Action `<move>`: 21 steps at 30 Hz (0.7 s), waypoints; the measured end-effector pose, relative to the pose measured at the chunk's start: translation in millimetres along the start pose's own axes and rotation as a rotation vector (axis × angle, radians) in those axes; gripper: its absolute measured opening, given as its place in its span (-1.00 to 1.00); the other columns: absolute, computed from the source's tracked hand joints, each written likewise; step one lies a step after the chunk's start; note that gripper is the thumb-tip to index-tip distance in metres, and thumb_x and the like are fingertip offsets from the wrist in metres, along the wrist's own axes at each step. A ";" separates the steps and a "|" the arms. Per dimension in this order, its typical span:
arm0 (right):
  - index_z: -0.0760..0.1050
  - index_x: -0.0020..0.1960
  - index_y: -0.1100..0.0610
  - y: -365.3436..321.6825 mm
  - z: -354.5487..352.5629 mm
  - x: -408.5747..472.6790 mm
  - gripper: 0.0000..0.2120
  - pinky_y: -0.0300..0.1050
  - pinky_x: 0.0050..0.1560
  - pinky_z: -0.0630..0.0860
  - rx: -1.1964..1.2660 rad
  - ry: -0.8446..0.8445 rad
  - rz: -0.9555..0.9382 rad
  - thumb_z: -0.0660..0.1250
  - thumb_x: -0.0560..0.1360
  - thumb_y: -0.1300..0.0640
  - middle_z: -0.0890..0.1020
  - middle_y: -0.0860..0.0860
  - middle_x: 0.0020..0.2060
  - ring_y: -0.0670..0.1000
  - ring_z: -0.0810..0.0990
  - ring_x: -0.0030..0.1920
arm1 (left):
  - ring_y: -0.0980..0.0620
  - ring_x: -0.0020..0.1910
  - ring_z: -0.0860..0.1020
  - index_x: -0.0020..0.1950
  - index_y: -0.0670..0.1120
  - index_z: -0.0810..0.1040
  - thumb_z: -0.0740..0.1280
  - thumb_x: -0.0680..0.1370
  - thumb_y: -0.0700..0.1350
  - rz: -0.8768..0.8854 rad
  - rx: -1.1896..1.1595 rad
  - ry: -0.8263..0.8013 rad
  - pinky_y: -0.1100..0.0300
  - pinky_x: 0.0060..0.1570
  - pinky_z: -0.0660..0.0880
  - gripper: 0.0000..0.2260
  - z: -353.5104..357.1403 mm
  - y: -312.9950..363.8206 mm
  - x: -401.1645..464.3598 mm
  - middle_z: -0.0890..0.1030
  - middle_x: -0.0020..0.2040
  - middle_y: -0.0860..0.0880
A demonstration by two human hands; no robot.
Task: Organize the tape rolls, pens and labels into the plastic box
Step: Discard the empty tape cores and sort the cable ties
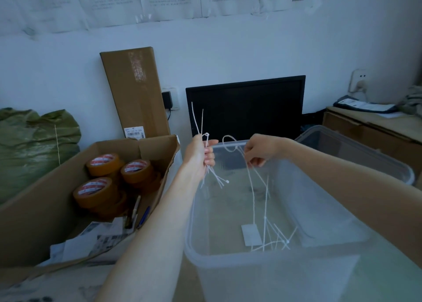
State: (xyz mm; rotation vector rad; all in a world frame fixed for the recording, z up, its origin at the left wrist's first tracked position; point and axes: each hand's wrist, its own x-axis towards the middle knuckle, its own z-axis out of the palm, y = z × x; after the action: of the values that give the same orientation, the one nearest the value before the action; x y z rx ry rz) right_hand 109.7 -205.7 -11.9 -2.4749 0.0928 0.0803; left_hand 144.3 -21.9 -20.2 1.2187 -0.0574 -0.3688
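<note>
Three upright rolls of brown packing tape [104,164] are counted, with further rolls stacked beneath; two pens [134,211]; one clear plastic box [262,259]; one open cardboard carton [34,210].

The surface [57,285] is pale and mottled where it shows bare at the near left corner. On its left half sits an open cardboard box [34,221], and just beside it to the right stands a clear plastic box [262,263]. Toward the far edge a black monitor [245,105] and a tall flat carton [137,91] lean by the wall, with a green sack [29,151] at far left.
</note>
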 end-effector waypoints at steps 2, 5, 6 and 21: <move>0.55 -0.20 0.30 -1.6 -10.5 -14.7 -0.88 -0.27 -0.39 0.54 0.196 0.080 -0.019 0.28 0.50 0.37 0.60 0.13 -0.35 -0.03 0.52 -0.41 | 0.18 -0.67 0.16 -0.11 -0.19 0.49 0.05 0.67 0.01 0.032 0.070 0.001 0.34 -0.69 0.12 -0.63 0.9 -2.2 1.1 0.24 -0.56 0.06; 0.55 -0.12 0.37 -6.5 -19.6 -37.7 -0.90 -0.26 -0.33 0.57 0.340 0.119 -0.072 0.28 0.52 0.36 0.63 0.15 -0.31 -0.02 0.55 -0.38 | 0.16 -0.55 0.19 -0.02 -0.17 0.53 0.22 0.62 0.06 0.139 0.211 -0.005 0.34 -0.59 0.15 -0.71 1.6 -2.2 -6.9 0.24 -0.45 0.03; 0.56 -0.14 0.35 -8.6 -20.1 -44.6 -0.89 -0.26 -0.33 0.57 0.357 0.120 -0.084 0.28 0.51 0.36 0.64 0.14 -0.31 -0.03 0.56 -0.38 | 0.16 -0.52 0.19 0.06 -0.16 0.54 0.27 0.59 0.09 0.192 0.243 -0.027 0.33 -0.54 0.16 -0.69 1.7 -1.6 -11.6 0.24 -0.44 0.04; 0.56 -0.18 0.37 -30.7 23.8 -75.2 -0.87 -0.28 -0.38 0.51 0.293 0.238 -0.120 0.30 0.49 0.32 0.60 0.07 -0.41 -0.06 0.49 -0.44 | 0.15 -0.41 0.30 -0.07 -0.03 0.60 0.25 0.61 0.01 0.478 0.608 -0.200 0.22 -0.24 0.32 -0.81 14.6 -5.7 -40.4 0.32 -0.49 0.16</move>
State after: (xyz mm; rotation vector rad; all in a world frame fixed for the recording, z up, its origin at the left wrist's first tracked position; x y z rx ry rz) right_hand 36.7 -163.4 -5.6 -2.1822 0.0530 -0.2615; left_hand 101.5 -24.4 -14.1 1.7065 -0.6607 -0.0444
